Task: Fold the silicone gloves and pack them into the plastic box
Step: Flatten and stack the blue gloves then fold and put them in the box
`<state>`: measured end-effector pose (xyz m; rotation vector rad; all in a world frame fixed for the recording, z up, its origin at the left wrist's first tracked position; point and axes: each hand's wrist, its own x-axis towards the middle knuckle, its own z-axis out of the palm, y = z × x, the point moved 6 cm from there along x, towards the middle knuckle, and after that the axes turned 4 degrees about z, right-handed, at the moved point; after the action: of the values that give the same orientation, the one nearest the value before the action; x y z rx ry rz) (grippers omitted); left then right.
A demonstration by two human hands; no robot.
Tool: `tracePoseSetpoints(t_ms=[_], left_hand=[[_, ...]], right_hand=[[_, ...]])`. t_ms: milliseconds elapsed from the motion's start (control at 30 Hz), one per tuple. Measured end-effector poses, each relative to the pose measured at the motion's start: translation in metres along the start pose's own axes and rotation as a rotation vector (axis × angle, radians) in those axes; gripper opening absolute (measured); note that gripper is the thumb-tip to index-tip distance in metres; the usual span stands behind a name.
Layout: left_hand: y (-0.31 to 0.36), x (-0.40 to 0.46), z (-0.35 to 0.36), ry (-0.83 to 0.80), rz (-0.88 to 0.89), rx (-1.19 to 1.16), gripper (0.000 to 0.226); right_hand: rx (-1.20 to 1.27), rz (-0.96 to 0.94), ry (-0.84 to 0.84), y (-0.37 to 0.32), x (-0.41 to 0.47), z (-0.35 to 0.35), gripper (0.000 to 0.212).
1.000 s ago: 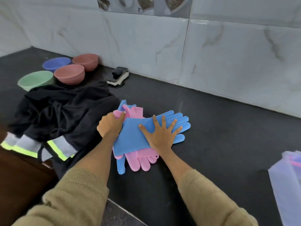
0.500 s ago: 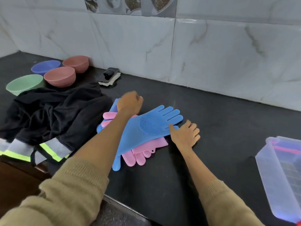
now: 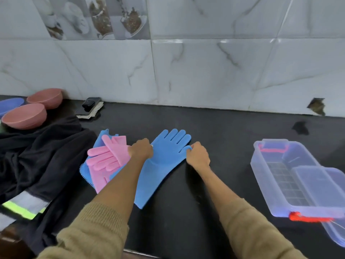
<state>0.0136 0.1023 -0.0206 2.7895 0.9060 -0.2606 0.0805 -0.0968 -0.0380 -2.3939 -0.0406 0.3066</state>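
Note:
A blue silicone glove [image 3: 164,161] lies flat on the black counter, fingers pointing to the wall. My left hand [image 3: 141,150] grips its left edge near the thumb side. My right hand [image 3: 197,156] pinches its right edge by the little finger. To the left sits a pile of pink gloves [image 3: 108,157] on top of another blue glove [image 3: 101,139]. The clear plastic box [image 3: 285,176] stands open at the right, with its lid [image 3: 334,230] lying at its near end.
A black garment with reflective stripes [image 3: 37,161] is heaped at the left. Two pink bowls [image 3: 24,115] and a blue bowl [image 3: 9,104] stand behind it. A small dark object on a pad [image 3: 89,107] sits by the tiled wall.
The blue glove has been pulled off the pile and laid flat to the right of it. Both hands now hold its edges. The view has swung right, showing the whole box.

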Motion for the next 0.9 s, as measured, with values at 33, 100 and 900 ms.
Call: tracePoseSetpoints(t_ms=[33, 100, 900], left_hand=[[0.008, -0.001, 0.003, -0.021, 0.012, -0.087, 0.034], [0.028, -0.003, 0.009, -0.105, 0.049, -0.240, 0.024], [0.071, -0.031, 0.034, -0.127, 0.081, -0.634, 0.031]], right_hand=[[0.050, 0.026, 0.002, 0.008, 0.007, -0.009, 0.027], [0.124, 0.055, 0.017, 0.025, 0.022, -0.028, 0.025], [0.241, 0.198, -0.209, 0.093, 0.014, -0.064, 0.031]])
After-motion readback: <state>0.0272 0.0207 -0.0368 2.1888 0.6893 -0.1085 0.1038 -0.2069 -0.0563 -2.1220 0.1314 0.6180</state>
